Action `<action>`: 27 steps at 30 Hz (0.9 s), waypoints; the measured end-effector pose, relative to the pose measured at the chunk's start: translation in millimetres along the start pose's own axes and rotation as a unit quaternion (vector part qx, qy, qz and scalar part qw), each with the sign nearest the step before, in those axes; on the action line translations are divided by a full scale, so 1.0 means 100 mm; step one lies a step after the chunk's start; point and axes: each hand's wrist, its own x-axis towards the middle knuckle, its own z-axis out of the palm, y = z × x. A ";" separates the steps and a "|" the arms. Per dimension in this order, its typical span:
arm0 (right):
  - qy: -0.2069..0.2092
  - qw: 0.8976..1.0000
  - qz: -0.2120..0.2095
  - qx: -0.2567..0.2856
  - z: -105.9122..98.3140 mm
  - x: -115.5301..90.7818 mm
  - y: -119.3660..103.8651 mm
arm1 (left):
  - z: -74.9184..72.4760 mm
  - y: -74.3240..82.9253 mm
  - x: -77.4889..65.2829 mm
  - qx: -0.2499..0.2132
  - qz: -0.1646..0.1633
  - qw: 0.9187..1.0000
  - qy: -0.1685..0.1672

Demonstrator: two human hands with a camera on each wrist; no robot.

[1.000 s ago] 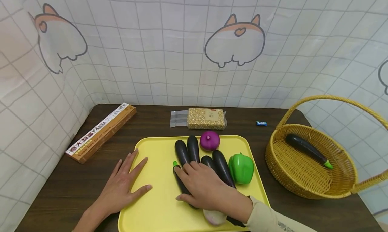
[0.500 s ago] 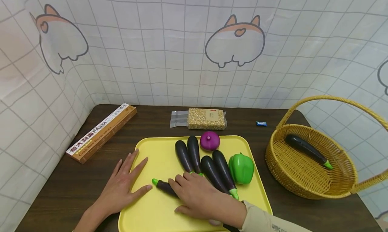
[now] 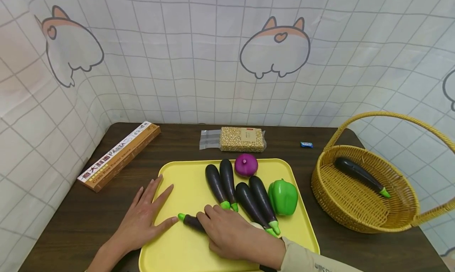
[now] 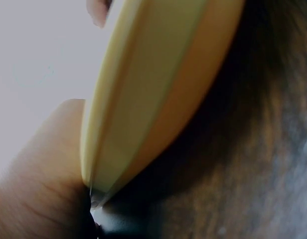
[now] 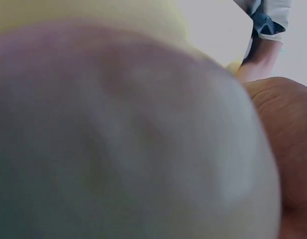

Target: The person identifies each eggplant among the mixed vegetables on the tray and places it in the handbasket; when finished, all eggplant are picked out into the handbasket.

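My left hand (image 3: 143, 218) lies with spread fingers on the left rim of the yellow tray (image 3: 167, 248). On that tray my right hand (image 3: 231, 232) holds a dark eggplant (image 3: 192, 222), its green stem end pointing left and its other end hidden. A pale, purplish round vegetable (image 5: 143, 139) fills most of the right wrist view; in the head view my right hand and forearm nearly cover it. Beyond the hand lie several more eggplants (image 3: 215, 183), a purple onion (image 3: 246, 164) and a green bell pepper (image 3: 283, 197).
On the right stands a wicker basket (image 3: 323, 201) with a tall handle and one eggplant (image 3: 359, 174) inside. A pasta box (image 3: 119, 155) lies at the left, a bag of grains (image 3: 241, 139) behind the tray, and a small blue packet (image 3: 306, 144) at the back right.
The held eggplant has swung from slanting to lying nearly crosswise, its stem end moving left and down. My right hand has shifted slightly with it. My left hand has stayed put.
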 end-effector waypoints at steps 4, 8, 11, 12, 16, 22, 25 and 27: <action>0.002 0.999 0.007 0.033 -0.04 0.01 0.03 | -0.01 0.01 0.01 0.001 0.009 1.000 0.007; 0.025 0.999 0.000 0.033 -0.07 0.01 0.04 | -0.02 0.03 0.01 0.005 0.016 1.000 0.012; 0.045 0.999 -0.003 0.030 -0.10 0.00 0.06 | -0.02 0.04 0.01 0.005 0.015 1.000 0.011; 0.049 0.998 -0.003 0.029 -0.11 0.00 0.07 | -0.02 0.04 0.01 0.004 0.014 1.000 0.010; 0.057 0.998 0.001 0.022 -0.17 -0.04 0.13 | -0.02 0.05 0.02 0.002 0.010 1.000 0.008; 0.065 0.997 0.016 0.039 -0.24 -0.16 0.26 | 0.00 0.03 0.00 0.001 0.002 1.000 0.002; 0.070 0.996 0.027 0.046 -0.27 -0.25 0.32 | 0.00 0.03 -0.01 0.003 -0.003 1.000 -0.002; 0.071 0.996 0.032 0.049 -0.28 -0.30 0.37 | 0.00 0.02 -0.01 0.002 -0.007 1.000 -0.004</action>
